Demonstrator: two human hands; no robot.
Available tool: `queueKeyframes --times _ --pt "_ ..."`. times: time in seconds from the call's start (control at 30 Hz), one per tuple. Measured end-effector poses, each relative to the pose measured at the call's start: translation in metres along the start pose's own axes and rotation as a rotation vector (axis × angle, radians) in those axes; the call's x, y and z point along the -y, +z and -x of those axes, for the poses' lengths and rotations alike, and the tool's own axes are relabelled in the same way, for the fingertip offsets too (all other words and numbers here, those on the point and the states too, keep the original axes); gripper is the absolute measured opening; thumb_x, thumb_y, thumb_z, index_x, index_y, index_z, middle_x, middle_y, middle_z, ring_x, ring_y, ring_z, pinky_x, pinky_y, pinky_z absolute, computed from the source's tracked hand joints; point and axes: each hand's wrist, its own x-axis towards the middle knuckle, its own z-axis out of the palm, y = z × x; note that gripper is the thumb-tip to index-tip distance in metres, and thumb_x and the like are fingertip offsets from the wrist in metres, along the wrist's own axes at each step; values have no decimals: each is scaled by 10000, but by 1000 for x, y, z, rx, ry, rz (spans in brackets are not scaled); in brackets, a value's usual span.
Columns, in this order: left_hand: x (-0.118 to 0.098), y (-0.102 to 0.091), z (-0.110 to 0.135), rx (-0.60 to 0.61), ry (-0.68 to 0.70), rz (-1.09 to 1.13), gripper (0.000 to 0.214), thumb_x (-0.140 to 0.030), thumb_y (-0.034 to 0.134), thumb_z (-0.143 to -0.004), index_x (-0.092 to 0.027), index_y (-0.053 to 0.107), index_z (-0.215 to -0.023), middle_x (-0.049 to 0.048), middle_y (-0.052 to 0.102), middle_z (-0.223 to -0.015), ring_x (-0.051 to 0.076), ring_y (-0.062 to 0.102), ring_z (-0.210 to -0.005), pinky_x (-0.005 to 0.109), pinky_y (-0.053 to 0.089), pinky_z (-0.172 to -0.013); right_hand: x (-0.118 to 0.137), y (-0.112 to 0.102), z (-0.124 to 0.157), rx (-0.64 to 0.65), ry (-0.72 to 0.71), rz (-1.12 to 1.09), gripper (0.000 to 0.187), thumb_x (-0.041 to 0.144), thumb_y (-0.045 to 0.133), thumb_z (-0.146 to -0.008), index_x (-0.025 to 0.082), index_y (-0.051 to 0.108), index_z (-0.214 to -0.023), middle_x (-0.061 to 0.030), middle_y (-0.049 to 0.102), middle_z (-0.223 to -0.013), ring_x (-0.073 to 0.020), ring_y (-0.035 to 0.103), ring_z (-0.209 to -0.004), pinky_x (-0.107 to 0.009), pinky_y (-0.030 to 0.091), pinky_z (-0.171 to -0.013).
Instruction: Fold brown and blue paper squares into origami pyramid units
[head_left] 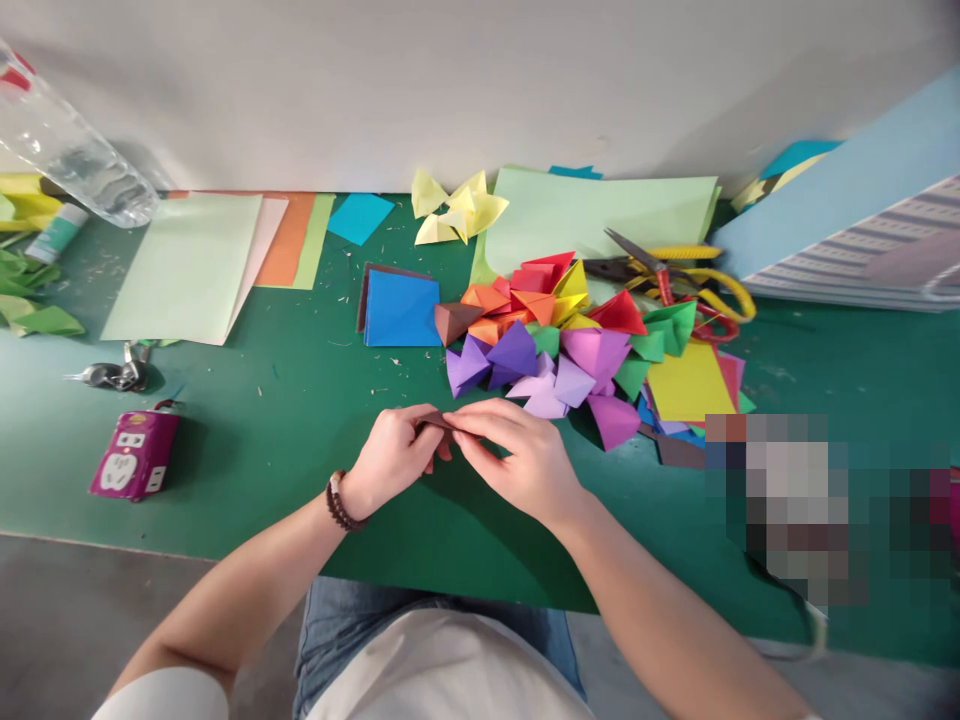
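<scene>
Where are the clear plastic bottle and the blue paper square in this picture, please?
Clear plastic bottle [75,150]: head view, on the middle of its body.
Blue paper square [401,310]: head view, on the middle of its top face.

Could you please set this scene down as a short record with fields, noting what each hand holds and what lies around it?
Left hand: pinches a small piece of dark brown paper
Right hand: grips the same paper from the other side
Things nearby: heap of folded origami pieces in many colours, purple ones closest
Also on the mat: stack of blue paper squares, scissors with yellow handles
Rest: green work mat, plastic bottle, purple power socket
</scene>
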Motion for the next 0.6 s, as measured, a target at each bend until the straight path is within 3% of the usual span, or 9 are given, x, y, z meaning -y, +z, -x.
queueKeyframes --times 0.17,0.4,0.6 --pt "1 0 2 -60 53 -49 213 -102 428 -818 -182 556 -668 -49 584 -559 62 524 -449 167 411 -476 0 0 -1 -15 -34 -29 252 118 542 -900 253 691 -1051 -53 703 -974 -162 688 -879 -308 598 -770" --pt "9 -3 6 -196 428 -326 78 -233 545 -886 -188 605 -865 -6 644 -716 99 575 -594 198 423 -569 3 -2 -1 -50 -110 -59 266 87 550 -880 267 680 -1026 -42 687 -958 -152 681 -853 -291 587 -709" --pt "9 -4 7 -225 550 -323 126 -271 506 -925 -184 582 -874 3 636 -710 105 572 -580 200 425 -541 5 -3 -2 -71 -151 -88 269 64 566 -870 258 670 -1026 -50 674 -953 -143 673 -836 -272 578 -685"
